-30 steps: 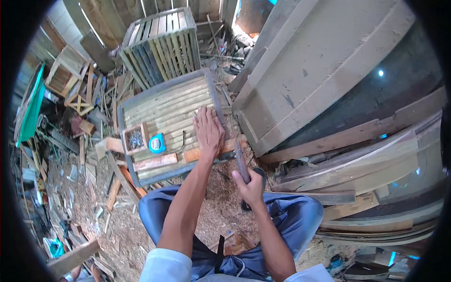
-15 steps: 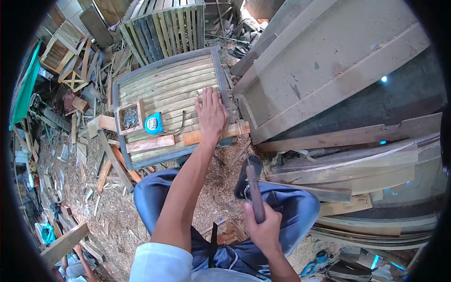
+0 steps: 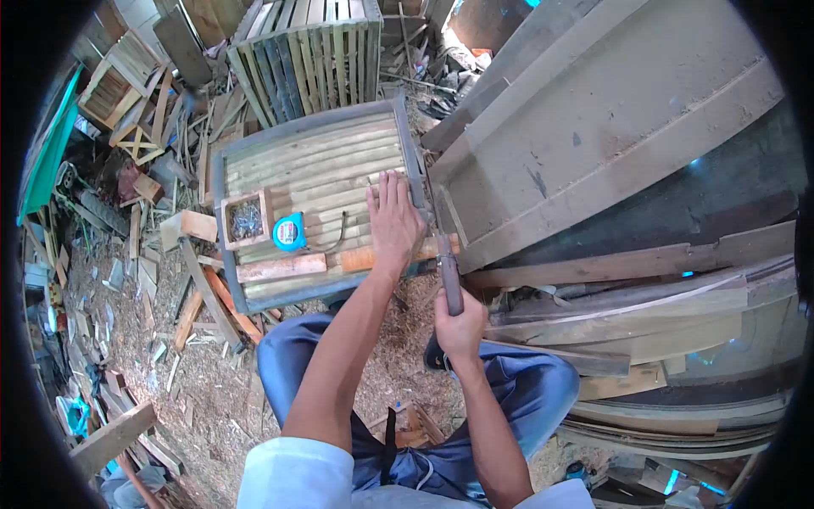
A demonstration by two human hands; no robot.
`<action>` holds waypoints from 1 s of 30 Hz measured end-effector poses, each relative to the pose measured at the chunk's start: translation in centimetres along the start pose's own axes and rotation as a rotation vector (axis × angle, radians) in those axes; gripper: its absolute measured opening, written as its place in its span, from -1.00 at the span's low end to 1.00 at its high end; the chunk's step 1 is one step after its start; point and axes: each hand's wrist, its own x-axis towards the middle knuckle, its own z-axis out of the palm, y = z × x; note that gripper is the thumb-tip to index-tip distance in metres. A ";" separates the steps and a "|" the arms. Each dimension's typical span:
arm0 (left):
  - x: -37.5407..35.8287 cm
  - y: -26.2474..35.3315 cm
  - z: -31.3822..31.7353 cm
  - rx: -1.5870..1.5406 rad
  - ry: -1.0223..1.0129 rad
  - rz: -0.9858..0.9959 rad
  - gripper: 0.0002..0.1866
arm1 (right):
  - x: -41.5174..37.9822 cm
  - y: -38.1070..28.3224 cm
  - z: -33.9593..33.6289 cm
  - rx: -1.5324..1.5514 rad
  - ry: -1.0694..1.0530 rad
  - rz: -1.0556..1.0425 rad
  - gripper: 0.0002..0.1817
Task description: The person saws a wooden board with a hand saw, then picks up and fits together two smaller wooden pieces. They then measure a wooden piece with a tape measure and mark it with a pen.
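Since the earlier frame, one tool [image 3: 449, 276] with a brown handle has been swinging up from above the lap and is now meeting the right end of the long wood strip [image 3: 357, 259]. One right hand [image 3: 460, 324] is closing around the handle, while the thin blade is pointing forward, nearly edge-on. One left hand [image 3: 397, 225] is pressing down flat, fingers extended, across the strip and the slats. The strip is lying along the near edge of the counter [image 3: 305, 174], its right end jutting past the frame.

Four more things are resting on the counter: one shorter wood strip [image 3: 281, 268] to the left, one blue tape measure [image 3: 289, 232], one small open box [image 3: 227, 222] holding many small metal pieces, and one thin dark curved piece [image 3: 342, 229]. Pale slats are forming the surface inside a grey frame.

Beyond it, one large slatted crate [image 3: 309, 68] is standing. One big grey panel [image 3: 593, 127] is leaning at the right, above several stacked boards [image 3: 610, 331]. Shavings and offcuts are covering the ground [image 3: 212, 373]; one green sheet [image 3: 51, 161] is hanging at the far left. One other person's arm [image 3: 136, 479] is showing at the lower left.
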 end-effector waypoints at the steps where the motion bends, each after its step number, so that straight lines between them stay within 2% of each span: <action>1: -0.4 0.4 0.0 -0.008 -0.011 0.002 -0.50 | -1.0 1.4 0.1 0.008 0.021 -0.016 -0.75; 2: -0.3 0.5 -0.2 -0.028 -0.011 -0.002 -0.52 | -1.5 2.7 0.6 0.080 0.047 -0.067 -0.76; 3: -0.4 0.6 0.1 -0.034 0.000 0.000 -0.52 | -1.5 2.5 0.0 0.071 0.009 -0.024 -0.76; 6: -0.4 -0.6 0.3 -0.010 0.025 0.003 -0.53 | -2.5 -1.5 -3.0 0.052 -0.079 0.072 -0.76; 8: -0.3 0.0 0.7 -0.022 0.025 0.002 -0.53 | -4.8 -4.5 -6.7 -0.089 -0.141 0.095 -0.77; 11: -0.5 0.2 0.3 -0.005 0.024 0.005 -0.53 | -7.2 -6.9 -10.3 -0.050 -0.142 0.166 -0.78; 13: -0.3 0.4 -0.1 -0.030 0.025 -0.001 -0.56 | -7.6 -7.4 -10.3 -0.036 -0.138 0.167 -0.79; 14: -0.5 0.3 -0.3 -0.041 0.028 0.000 -0.58 | -6.2 -6.9 -9.0 -0.062 -0.122 0.098 -0.80; 16: -0.9 0.2 0.0 -0.064 0.011 -0.003 -0.54 | -0.8 -4.0 -3.7 -0.059 -0.096 0.129 -0.75; 18: 0.5 0.1 0.2 -0.081 0.034 0.014 -0.53 | 1.0 -1.3 0.0 -0.031 0.010 -0.036 -0.76; 19: 0.4 0.2 0.2 -0.087 0.046 0.009 -0.53 | 1.3 -0.9 0.4 -0.009 0.013 -0.029 -0.76; 23: 0.0 0.3 0.1 -0.034 0.022 0.005 -0.55 | 0.2 0.1 -0.8 0.015 -0.036 0.056 -0.75; 27: -0.4 0.0 0.0 -0.035 0.001 -0.008 -0.56 | -0.3 -4.1 -3.3 -0.038 -0.128 0.115 -0.76; 30: 0.0 0.1 0.7 -0.040 0.011 -0.020 -0.56 | -4.5 -7.1 -7.0 -0.051 -0.149 0.149 -0.79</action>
